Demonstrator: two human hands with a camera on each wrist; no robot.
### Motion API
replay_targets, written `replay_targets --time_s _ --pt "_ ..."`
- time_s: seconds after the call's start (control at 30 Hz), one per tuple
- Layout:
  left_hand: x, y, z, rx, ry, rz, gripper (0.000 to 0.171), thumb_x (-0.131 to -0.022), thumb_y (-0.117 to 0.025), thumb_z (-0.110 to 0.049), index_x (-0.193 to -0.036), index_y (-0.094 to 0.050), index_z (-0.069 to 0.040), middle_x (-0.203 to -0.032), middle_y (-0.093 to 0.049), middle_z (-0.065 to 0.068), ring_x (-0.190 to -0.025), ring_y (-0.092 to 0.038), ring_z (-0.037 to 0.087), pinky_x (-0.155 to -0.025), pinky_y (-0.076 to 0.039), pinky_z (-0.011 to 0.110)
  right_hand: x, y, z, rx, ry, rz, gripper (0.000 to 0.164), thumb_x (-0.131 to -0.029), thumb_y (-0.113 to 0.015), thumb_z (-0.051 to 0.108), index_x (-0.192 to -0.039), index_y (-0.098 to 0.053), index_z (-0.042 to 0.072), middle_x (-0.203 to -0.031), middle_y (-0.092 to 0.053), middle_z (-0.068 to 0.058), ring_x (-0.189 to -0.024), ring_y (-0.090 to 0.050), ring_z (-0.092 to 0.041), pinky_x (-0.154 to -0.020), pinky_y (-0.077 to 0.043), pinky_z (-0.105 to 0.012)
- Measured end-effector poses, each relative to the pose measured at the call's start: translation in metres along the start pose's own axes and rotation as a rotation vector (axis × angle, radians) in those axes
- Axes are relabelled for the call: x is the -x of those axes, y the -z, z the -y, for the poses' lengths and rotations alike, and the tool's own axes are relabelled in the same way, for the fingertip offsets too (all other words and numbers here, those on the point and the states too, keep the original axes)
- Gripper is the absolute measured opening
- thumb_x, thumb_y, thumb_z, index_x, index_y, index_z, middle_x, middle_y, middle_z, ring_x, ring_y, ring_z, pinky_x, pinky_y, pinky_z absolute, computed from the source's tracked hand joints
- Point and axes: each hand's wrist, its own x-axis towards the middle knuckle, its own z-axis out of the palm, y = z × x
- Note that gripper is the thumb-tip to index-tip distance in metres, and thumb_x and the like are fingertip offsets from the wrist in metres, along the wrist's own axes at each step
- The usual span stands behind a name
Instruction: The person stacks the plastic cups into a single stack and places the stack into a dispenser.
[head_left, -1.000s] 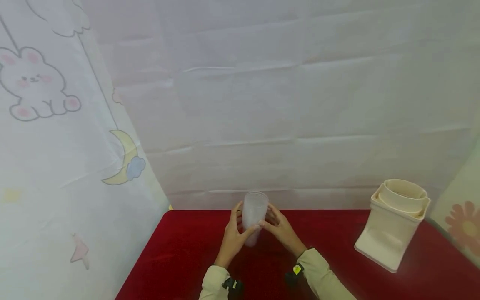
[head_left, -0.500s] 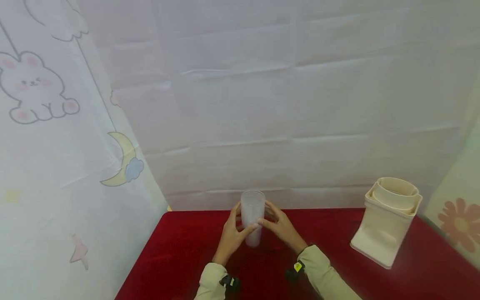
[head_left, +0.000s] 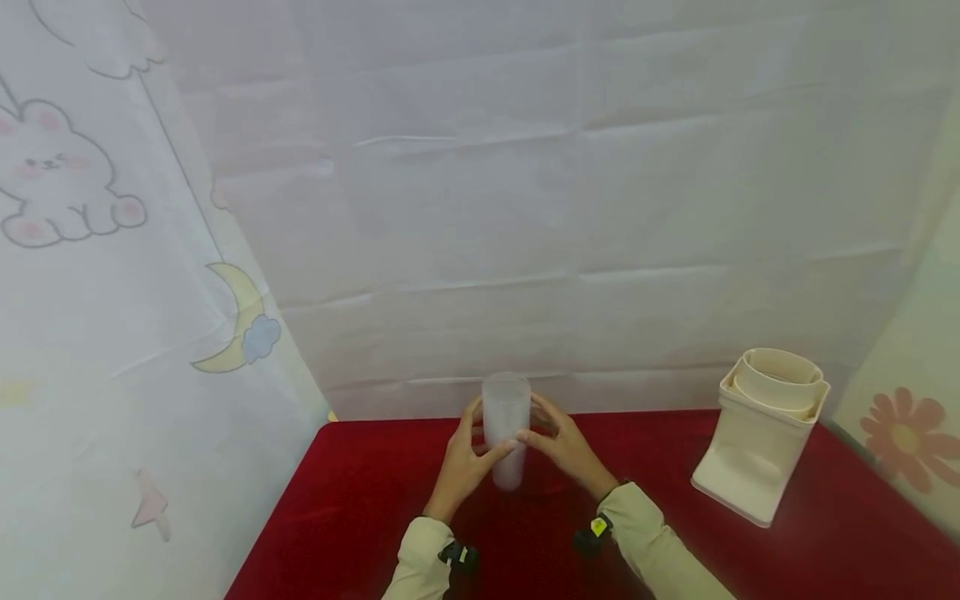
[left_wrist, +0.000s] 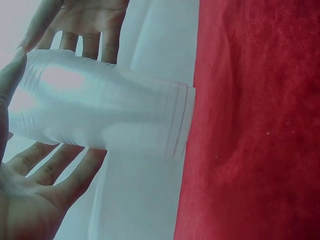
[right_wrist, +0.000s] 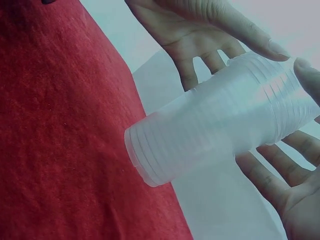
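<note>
A stack of nested clear plastic cups (head_left: 507,417) is held upright between both hands above the red cloth. My left hand (head_left: 462,462) grips its left side, thumb across the near face and fingers spread behind. On the right, my right hand (head_left: 566,450) grips it the same way, the two thumb tips almost meeting. The left wrist view shows the cups' ridged rims at the thumbs and the stacked bottoms of the cups (left_wrist: 185,120) pointing down toward the cloth. In the right wrist view the cups (right_wrist: 210,120) lie between the fingers of both hands.
A cream plastic stand (head_left: 757,442) with a round collar (head_left: 780,379) on top sits at the right of the table. Red cloth (head_left: 352,500) covers the table. A pale wall sheet (head_left: 465,208) hangs right behind it, with printed sheets at both sides.
The cup stack has gone from slightly tilted to upright, still in both hands. The cream stand appears further left as the head view shifts.
</note>
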Motion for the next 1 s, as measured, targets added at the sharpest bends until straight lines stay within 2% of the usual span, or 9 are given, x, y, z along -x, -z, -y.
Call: replay_targets --time_s 0.23,0.47,0.63,0.73,0.87,1.0 --pt "-0.004 -0.001 -0.005 -0.017 -0.003 0.013 0.082 -0.089 -0.078 -0.028 -0.154 -0.028 -0.036 -0.142 -0.051 0.002 -0.119 -0.054 0.022 -0.087 -0.054 0.041 0.000 0.004 0.006 0.009 -0.001 -0.002 0.067 -0.096 -0.065 0.006 -0.155 -0.032 0.005 -0.143 -0.050 -0.024 -0.128 -0.051 -0.043 -0.097 -0.048 -0.050" --pt "-0.005 -0.004 -0.011 0.015 -0.004 0.010 0.083 -0.089 -0.077 -0.013 -0.155 -0.029 -0.029 -0.141 -0.051 0.008 -0.119 -0.054 0.027 -0.084 -0.056 0.045 0.000 0.007 0.008 0.008 0.018 -0.012 0.067 -0.095 -0.066 0.004 -0.155 -0.034 0.006 -0.142 -0.052 -0.022 -0.126 -0.053 -0.038 -0.096 -0.048 -0.049" --pt "-0.004 -0.005 -0.033 0.013 -0.019 0.015 0.081 -0.089 -0.074 -0.007 -0.156 -0.029 -0.017 -0.141 -0.050 0.019 -0.115 -0.055 0.033 -0.082 -0.056 0.047 0.000 0.010 0.008 0.005 0.027 -0.028 0.066 -0.095 -0.065 0.002 -0.154 -0.035 0.004 -0.141 -0.053 -0.023 -0.125 -0.054 -0.035 -0.096 -0.047 -0.052" --pt "-0.004 -0.003 -0.049 0.016 -0.026 0.024 0.078 -0.090 -0.074 -0.006 -0.155 -0.031 -0.012 -0.139 -0.051 0.020 -0.113 -0.058 0.032 -0.082 -0.056 0.044 0.000 0.012 0.010 0.006 0.019 -0.030 0.066 -0.095 -0.066 0.003 -0.154 -0.035 0.004 -0.141 -0.053 -0.024 -0.126 -0.054 -0.036 -0.096 -0.048 -0.049" --pt "-0.005 -0.002 -0.059 0.039 -0.030 0.038 0.076 -0.090 -0.073 -0.006 -0.154 -0.032 -0.010 -0.137 -0.053 0.019 -0.111 -0.060 0.032 -0.082 -0.056 0.045 0.000 0.016 0.015 0.010 -0.004 -0.028 0.067 -0.095 -0.066 0.005 -0.154 -0.034 0.006 -0.140 -0.054 -0.022 -0.126 -0.053 -0.037 -0.095 -0.049 -0.040" --pt "-0.009 -0.004 -0.061 0.060 -0.034 0.043 0.076 -0.090 -0.073 -0.007 -0.154 -0.032 -0.012 -0.137 -0.052 0.020 -0.113 -0.060 0.033 -0.083 -0.056 0.047 0.001 0.021 0.021 0.026 -0.017 -0.033 0.067 -0.096 -0.067 0.009 -0.155 -0.035 0.010 -0.140 -0.054 -0.020 -0.127 -0.052 -0.038 -0.096 -0.048 -0.043"
